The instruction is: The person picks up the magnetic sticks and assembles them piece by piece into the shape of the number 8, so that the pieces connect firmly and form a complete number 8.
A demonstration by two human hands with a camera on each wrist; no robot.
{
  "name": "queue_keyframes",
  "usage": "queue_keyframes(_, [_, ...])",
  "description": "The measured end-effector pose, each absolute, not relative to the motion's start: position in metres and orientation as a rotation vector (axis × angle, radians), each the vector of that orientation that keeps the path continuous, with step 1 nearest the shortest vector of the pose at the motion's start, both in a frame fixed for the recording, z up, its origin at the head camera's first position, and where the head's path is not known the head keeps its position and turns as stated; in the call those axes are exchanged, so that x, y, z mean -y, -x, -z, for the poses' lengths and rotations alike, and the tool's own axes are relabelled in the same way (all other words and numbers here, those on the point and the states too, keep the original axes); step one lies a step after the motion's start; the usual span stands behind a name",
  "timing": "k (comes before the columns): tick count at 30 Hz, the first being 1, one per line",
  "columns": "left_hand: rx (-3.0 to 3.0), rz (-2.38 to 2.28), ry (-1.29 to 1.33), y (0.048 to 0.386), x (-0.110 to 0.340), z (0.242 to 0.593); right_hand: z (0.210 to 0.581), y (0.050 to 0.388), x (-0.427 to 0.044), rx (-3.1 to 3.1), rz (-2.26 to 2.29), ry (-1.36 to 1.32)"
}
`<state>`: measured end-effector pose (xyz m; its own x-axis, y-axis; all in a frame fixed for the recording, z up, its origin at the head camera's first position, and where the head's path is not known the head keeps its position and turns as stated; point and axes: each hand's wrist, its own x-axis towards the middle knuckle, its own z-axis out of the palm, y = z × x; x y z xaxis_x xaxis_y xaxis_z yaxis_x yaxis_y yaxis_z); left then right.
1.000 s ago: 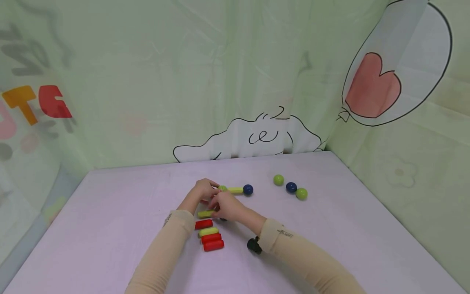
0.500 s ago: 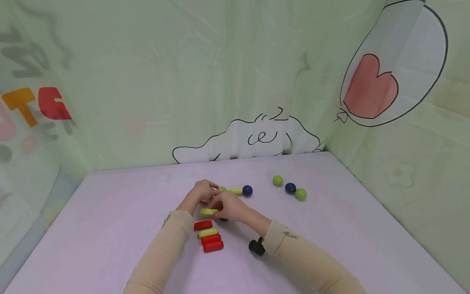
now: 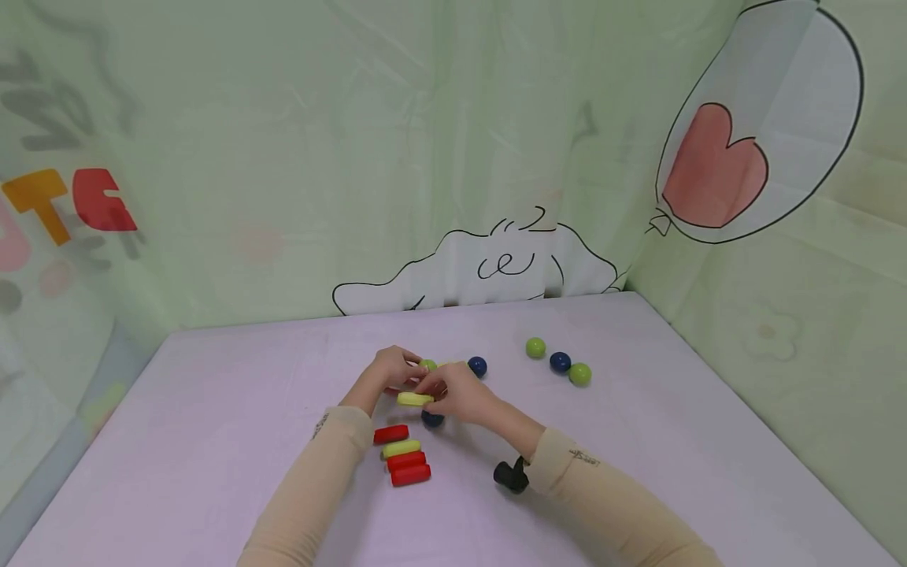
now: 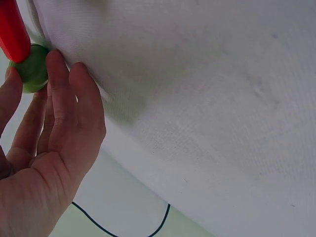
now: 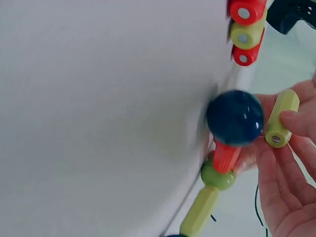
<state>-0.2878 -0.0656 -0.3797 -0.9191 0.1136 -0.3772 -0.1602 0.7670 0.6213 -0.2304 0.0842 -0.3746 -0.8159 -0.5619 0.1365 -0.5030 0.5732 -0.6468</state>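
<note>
My left hand point(image 3: 394, 368) pinches a green ball point(image 4: 33, 74) between thumb and fingers; a red rod point(image 4: 14, 32) is attached to that ball. In the right wrist view, the red rod runs from the green ball to a dark blue ball point(image 5: 235, 117). From the same green ball a yellow rod point(image 5: 200, 210) leads to another dark blue ball point(image 3: 478, 367). With thumb and fingertips my right hand point(image 3: 459, 394) holds a loose yellow rod point(image 5: 284, 116), a metal disc showing in its end. This rod is close beside the nearer blue ball, apart from it.
Nearer on the pale table point(image 3: 212, 441) lie several rods in a row, including a red rod point(image 3: 411, 475) and a yellow rod point(image 3: 401, 449). Farther right sit two green balls point(image 3: 535, 347) and a blue ball point(image 3: 560, 362). A black wrist camera point(image 3: 512, 476) hangs under the right sleeve.
My right hand has shifted right and slightly away from me, carrying the yellow rod. The nearer blue ball now shows more fully below it. My left hand has stayed in place.
</note>
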Motion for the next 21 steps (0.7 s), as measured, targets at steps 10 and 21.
queue_keyframes(10, [-2.533,-1.015,0.067,0.289,0.065,0.382,0.37,0.23,-0.111,-2.784,1.041,0.734])
queue_keyframes(21, [-2.535,-1.011,0.064,0.29,0.065,0.384,0.373,0.23,-0.136,-2.815,0.995,0.692])
